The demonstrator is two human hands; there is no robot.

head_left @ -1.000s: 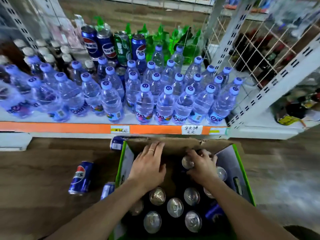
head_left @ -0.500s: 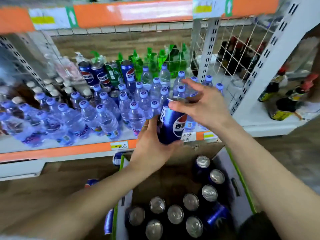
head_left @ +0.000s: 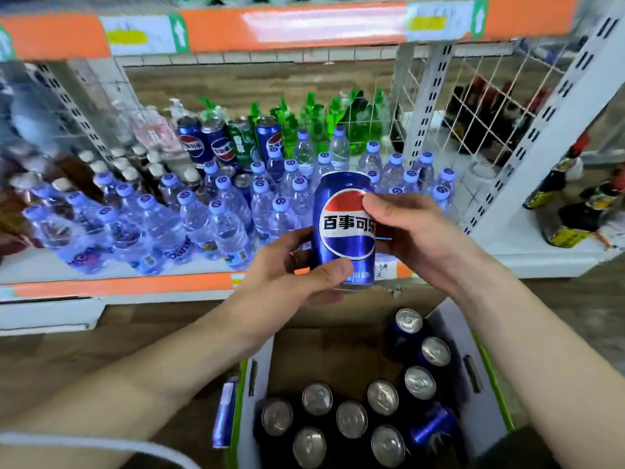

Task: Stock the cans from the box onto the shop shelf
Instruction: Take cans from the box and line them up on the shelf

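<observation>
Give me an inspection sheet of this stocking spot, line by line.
Surface: shelf packed with water bottles; cans stand at the back.
Job's things: one can held upright over the box; more cans inside.
Clutter: a can on the floor left of the box.
Grip: left hand and right hand both hold the can.
Cables: nothing seen.
Surroundings: wire mesh divider, dark bottles beyond.
</observation>
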